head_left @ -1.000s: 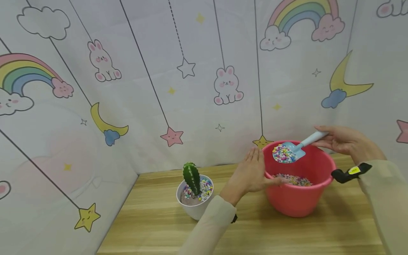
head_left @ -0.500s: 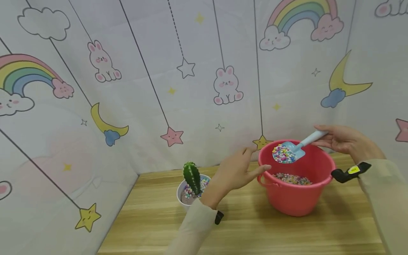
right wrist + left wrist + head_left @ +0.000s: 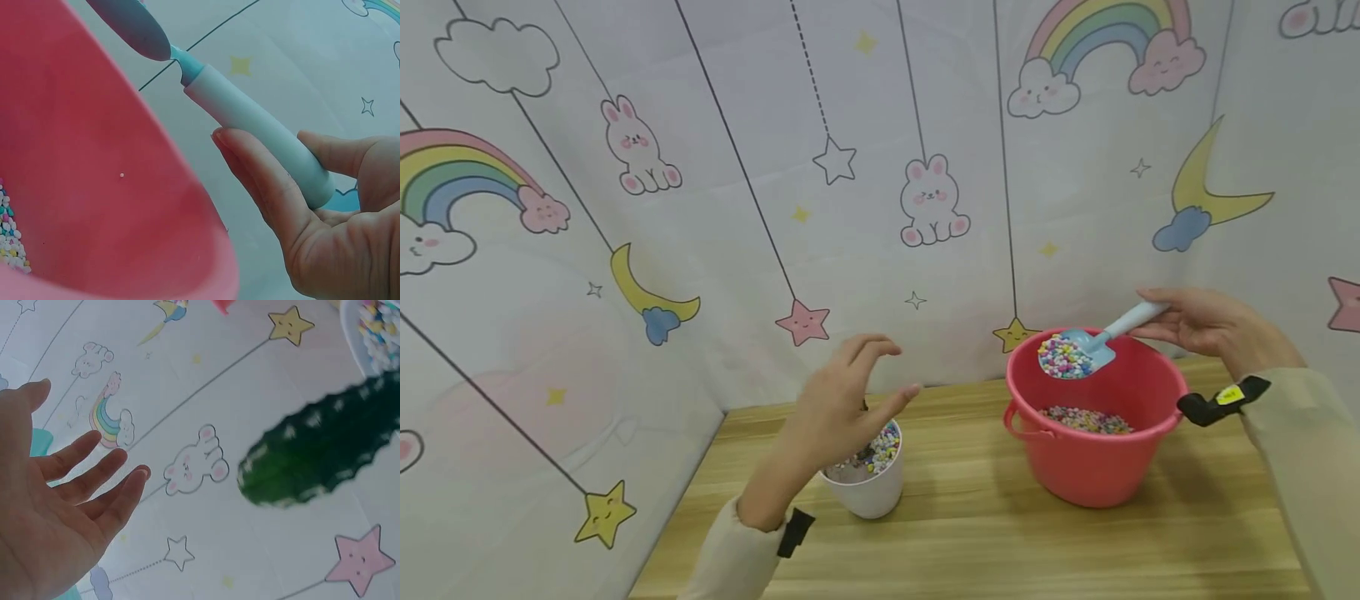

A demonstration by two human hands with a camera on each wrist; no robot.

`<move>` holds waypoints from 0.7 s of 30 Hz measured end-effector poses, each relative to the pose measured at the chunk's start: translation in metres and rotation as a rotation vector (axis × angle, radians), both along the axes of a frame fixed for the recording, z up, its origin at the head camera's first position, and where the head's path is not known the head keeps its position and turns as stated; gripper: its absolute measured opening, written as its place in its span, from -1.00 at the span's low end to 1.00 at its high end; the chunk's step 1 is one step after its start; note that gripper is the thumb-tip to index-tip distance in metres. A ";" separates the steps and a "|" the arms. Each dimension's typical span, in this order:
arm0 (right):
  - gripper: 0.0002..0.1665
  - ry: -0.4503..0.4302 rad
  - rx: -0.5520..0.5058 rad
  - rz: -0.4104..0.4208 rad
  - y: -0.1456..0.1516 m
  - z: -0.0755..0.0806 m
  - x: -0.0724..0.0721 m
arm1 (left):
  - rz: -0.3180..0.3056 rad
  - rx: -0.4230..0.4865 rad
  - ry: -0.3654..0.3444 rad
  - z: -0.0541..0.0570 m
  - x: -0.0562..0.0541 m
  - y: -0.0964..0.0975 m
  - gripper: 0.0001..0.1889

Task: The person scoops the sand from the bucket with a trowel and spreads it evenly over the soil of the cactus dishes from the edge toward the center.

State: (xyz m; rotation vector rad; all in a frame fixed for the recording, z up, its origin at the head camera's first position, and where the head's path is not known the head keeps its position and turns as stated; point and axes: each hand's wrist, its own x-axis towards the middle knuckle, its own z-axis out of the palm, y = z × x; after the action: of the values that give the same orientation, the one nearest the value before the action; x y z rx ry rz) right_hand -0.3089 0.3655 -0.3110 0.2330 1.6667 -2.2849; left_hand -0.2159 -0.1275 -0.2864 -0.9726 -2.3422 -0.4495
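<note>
Blue scoop (image 3: 1099,352) in right hand (image 3: 1210,323), cactus (image 3: 319,447) near left hand (image 3: 838,404)

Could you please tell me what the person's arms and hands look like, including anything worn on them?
The left sleeve and right sleeve are long and pale beige. A black strap shows at the left wrist and another at the right, which bears a small yellow label. The left hand and right hand wear no gloves.

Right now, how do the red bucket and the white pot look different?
The bucket is red and bigger; the pot is white and smaller. A green cactus sticks out of the pot, while the bucket shows only colourful pebbles inside. Both hold pebbles and stand on the table.
</note>
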 end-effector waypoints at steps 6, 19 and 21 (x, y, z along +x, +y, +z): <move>-0.76 -0.006 -0.025 -0.015 -0.002 0.004 0.001 | 0.170 0.026 -0.050 -0.010 0.005 -0.053 -0.25; -0.77 0.006 -0.015 -0.021 -0.017 0.011 -0.003 | 0.333 -0.133 -0.276 -0.065 -0.005 -0.102 0.09; -0.77 0.012 0.001 -0.015 -0.022 0.012 -0.003 | 0.336 -0.148 -0.305 -0.076 -0.009 -0.106 0.10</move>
State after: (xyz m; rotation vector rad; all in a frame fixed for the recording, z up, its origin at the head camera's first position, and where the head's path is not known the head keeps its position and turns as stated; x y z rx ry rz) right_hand -0.3123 0.3439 -0.2986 0.2332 1.6782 -2.3008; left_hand -0.2247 -0.2336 -0.3625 -0.5842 -2.7818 -0.3094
